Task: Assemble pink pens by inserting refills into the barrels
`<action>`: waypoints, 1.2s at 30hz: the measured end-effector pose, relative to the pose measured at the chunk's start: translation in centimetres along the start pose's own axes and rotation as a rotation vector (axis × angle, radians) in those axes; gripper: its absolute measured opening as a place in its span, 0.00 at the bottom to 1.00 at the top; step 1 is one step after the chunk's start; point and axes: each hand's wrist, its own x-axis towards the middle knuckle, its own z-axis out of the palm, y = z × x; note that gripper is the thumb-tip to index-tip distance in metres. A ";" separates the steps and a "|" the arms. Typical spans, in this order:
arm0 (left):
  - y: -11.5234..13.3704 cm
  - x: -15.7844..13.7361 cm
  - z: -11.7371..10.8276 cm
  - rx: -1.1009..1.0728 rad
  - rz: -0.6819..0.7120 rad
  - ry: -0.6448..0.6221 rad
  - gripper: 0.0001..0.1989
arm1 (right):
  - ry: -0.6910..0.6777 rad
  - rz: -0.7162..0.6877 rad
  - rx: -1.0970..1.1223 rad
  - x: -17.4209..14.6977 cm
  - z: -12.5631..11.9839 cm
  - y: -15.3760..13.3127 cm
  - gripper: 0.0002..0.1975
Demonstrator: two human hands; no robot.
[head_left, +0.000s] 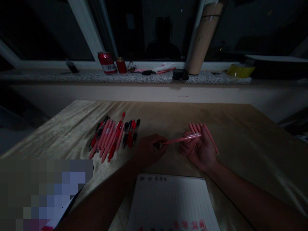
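A slim pink pen (176, 140) spans the gap between my two hands, almost level. My left hand (150, 149) pinches its left end. The fingers of my right hand (203, 150) are closed on the other end, where a shiny clear part shows. Several more pink pens (196, 127) lie on the table just behind my right hand, partly hidden by it. Left of my left hand lies a bunch of pink, red and black pens (106, 138). Beside that bunch is a smaller group of red and black pens (131, 133).
A lined notebook (168, 202) with red writing lies in front of me on the cloth-covered table (158, 112). On the windowsill stand a red can (107, 63), a red jar (121, 65), a tall tan tube (203, 41) and a yellow tape roll (240, 71). A blurred-out patch covers the lower left.
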 end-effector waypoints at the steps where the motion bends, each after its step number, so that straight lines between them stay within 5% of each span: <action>1: 0.0 0.0 0.0 0.001 -0.002 0.001 0.07 | -0.003 -0.003 -0.006 0.0 0.1 0.0 0.27; 5: 0.2 0.0 -0.1 0.016 0.000 -0.004 0.07 | -0.004 -0.027 -0.101 0.0 -0.2 0.7 0.23; 10: 0.2 0.0 -0.1 -0.012 0.000 -0.084 0.09 | 0.056 -0.081 -0.510 -0.2 -1.1 2.2 0.09; 14: 0.0 0.1 0.2 0.060 0.077 -0.196 0.15 | 0.055 -0.098 -0.563 -0.7 -1.1 2.0 0.13; 18: -0.3 0.2 0.4 0.115 0.160 -0.259 0.17 | -0.187 0.050 -0.545 -1.5 -0.7 1.9 0.08; 21: -0.6 0.2 0.5 0.132 0.204 -0.303 0.17 | -0.304 0.092 -0.763 -2.2 -0.3 2.3 0.11; 36: 0.2 -0.2 0.2 0.197 0.235 -0.406 0.24 | -0.302 -0.110 -1.214 -2.3 0.8 2.6 0.12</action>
